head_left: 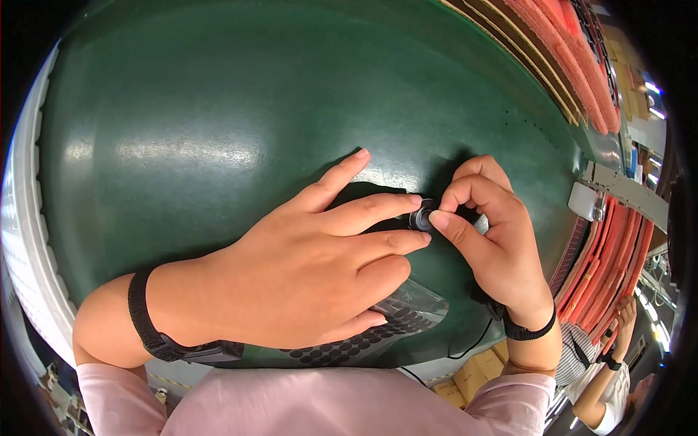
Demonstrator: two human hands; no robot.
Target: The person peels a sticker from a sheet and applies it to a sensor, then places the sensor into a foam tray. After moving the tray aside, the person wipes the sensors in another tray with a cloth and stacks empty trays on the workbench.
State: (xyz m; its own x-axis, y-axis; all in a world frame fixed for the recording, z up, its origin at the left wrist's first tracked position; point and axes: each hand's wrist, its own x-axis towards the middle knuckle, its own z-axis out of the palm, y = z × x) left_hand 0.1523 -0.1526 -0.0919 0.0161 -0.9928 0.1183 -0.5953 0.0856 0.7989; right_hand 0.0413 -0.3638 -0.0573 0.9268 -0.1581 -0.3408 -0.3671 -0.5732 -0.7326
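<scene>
A small round black part with a ringed face is on the green tabletop, between my two hands. My left hand reaches across from the left, palm down, its fingers spread. Two of its fingertips hold the part from its far and near sides. At the part's right edge, my right hand has thumb and forefinger pinched on it, the other fingers curled. Whether a thin piece sits in that pinch is hidden. Below my left hand lies a clear plastic sheet with rows of black discs, partly covered by the hand.
Green tabletop extends around my hands. Stacked red sheets and a metal bracket are at the right; brown boards line the far right. White ribbed trays edge the left. Cardboard boxes stand below. A co-worker's arm shows lower right.
</scene>
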